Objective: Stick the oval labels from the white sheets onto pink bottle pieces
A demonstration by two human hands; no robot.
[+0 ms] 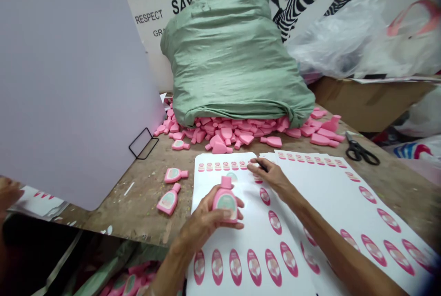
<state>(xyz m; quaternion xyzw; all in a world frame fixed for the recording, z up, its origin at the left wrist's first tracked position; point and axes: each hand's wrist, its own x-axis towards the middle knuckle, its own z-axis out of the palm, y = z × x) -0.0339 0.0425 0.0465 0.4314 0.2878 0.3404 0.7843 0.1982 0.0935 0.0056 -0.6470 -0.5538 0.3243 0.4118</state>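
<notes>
My left hand (212,215) is closed around a small pink toy bottle (225,202), its neck pointing up and a pale green label on its front. Beneath it lies a white sticker sheet (213,227) with pink oval stickers along its edges. My right hand (272,174) rests over the top of that sheet, its fingers pinching a short dark tool (262,164) whose exact kind I cannot make out. A pale green round sticker (232,176) shows on the sheet between the hands. Two labelled pink bottles (168,200) (175,175) lie left of the sheet.
Unlabelled pink bottles (241,131) spill from under a green sack (234,57). Black scissors (361,151) lie right, beyond another sticker sheet (330,195). A large pale panel (76,71) stands left, near a black wire stand (144,144). Another person's hand (9,192) shows at the left edge.
</notes>
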